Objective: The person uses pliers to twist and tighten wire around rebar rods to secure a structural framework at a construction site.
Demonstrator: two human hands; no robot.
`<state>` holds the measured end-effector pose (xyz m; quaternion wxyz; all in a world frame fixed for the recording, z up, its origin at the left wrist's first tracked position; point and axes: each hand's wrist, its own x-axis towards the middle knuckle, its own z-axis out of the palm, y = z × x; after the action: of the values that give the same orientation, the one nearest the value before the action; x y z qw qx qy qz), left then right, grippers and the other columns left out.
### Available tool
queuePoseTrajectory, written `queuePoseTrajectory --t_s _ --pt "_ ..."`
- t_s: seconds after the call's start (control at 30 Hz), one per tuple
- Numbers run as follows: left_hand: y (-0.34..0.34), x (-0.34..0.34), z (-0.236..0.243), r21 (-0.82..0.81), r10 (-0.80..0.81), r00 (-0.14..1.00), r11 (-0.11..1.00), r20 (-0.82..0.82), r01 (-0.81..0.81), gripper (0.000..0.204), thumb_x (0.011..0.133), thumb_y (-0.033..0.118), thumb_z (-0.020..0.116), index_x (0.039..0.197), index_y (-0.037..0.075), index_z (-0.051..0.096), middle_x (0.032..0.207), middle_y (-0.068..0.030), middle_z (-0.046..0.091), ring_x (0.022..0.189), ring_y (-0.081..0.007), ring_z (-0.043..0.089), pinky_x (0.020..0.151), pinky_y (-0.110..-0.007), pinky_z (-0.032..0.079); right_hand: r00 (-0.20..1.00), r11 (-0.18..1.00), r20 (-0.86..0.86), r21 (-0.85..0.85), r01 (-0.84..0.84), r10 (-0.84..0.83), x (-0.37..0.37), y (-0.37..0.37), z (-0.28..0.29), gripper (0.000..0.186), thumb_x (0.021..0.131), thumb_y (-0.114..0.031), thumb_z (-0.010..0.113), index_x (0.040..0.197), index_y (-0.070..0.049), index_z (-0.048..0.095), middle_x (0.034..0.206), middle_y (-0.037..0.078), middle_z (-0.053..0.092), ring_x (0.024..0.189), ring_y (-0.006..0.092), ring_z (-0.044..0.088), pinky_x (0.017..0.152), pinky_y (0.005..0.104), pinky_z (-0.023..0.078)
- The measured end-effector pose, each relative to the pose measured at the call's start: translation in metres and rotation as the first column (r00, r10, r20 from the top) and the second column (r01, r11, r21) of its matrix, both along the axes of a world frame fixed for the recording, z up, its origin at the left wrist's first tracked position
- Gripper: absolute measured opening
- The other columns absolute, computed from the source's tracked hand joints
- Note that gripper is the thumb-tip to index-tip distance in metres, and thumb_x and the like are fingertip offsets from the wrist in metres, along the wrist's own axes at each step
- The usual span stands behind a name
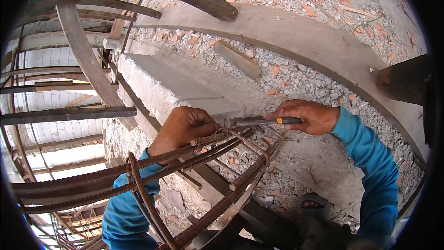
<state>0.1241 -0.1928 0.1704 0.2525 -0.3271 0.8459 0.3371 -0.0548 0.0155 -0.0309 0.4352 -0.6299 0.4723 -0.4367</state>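
Observation:
My right hand (309,116) is closed around the dark handles of a pair of pincers (259,121) with a yellow band. The jaws point left, at the end of a rusty rebar cage (245,176) made of ribbed bars and tied stirrups. Just left of the jaws, my left hand (185,128) is curled with thumb and fingers pinched together above the upper bar (115,169). Whatever lies in that pinch is too small to make out. A square stirrup (252,143) sits around the bars below the pincers.
A pale concrete block (171,78) lies beyond my left hand. A long curved-looking plank (296,30) crosses rubble (296,78) behind, with a short wood piece (237,59) on it. Timber scaffolding (88,60) fills the left. A dark post (402,78) stands at right.

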Motion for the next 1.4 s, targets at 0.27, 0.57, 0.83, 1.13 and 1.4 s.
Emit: queuePoseTrajectory --t_s 0.27,0.57,0.83,1.13,1.4 --pt "0.002 0.003 0.002 0.027 0.108 0.994 0.994 0.012 -0.108 0.012 0.087 0.007 0.066 0.09 -0.004 0.07 0.073 -0.0054 0.068 0.063 -0.0079 0.059 0.056 -0.024 0.049 0.974 0.992 -0.205 -0.057 -0.109 0.095 -0.024 -0.021 0.019 0.06 0.09 -0.006 0.059 0.144 -0.023 0.04 0.108 0.014 0.055 0.103 0.0303 0.052 0.095 0.045 0.042" --pt "0.004 -0.002 0.006 -0.021 0.072 0.995 0.997 0.067 -0.071 0.013 0.088 0.007 0.064 0.09 -0.005 0.07 0.072 -0.0057 0.068 0.057 -0.0076 0.059 0.05 -0.023 0.048 0.906 0.998 -0.423 -0.047 -0.052 0.027 -0.029 -0.026 0.029 0.079 0.075 0.014 0.055 0.144 -0.023 0.043 0.11 0.012 0.056 0.103 0.0304 0.053 0.094 0.0435 0.045" --pt "0.015 -0.004 0.025 0.048 0.243 0.963 0.967 0.117 -0.25 0.016 0.091 0.012 0.063 0.094 -0.004 0.068 0.07 -0.0063 0.066 0.051 -0.0095 0.058 0.045 -0.022 0.045 0.837 0.971 -0.496 -0.067 0.227 -0.23 -0.006 -0.019 0.03 0.031 0.074 -0.012 0.072 0.102 -0.008 0.057 0.094 0.013 0.06 0.087 0.0347 0.061 0.072 0.0452 0.05" --pt "0.019 0.076 0.045 0.467 0.626 0.302 0.757 -0.719 -0.456 0.043 0.097 0.038 0.051 0.12 0.002 0.058 0.081 -0.0033 0.055 0.08 -0.0153 0.056 0.068 -0.029 0.05 0.709 0.912 -0.578 -0.194 0.362 -0.404 0.021 -0.006 0.021 0.031 0.087 -0.028 0.065 0.105 -0.005 0.055 0.083 0.014 0.063 0.076 0.0342 0.065 0.066 0.0437 0.053" --pt "0.123 0.09 0.054 0.196 0.251 0.063 0.869 -0.966 -0.453 0.124 0.068 0.087 0.047 0.149 0.002 0.009 0.143 -0.0304 0.032 0.133 -0.0431 0.036 0.111 -0.057 0.031 0.739 0.929 -0.588 -0.058 0.367 -0.329 -0.006 0.004 0.01 0.027 0.083 -0.025 0.068 0.095 -0.006 0.053 0.073 0.014 0.06 0.065 0.0358 0.061 0.061 0.0452 0.05"
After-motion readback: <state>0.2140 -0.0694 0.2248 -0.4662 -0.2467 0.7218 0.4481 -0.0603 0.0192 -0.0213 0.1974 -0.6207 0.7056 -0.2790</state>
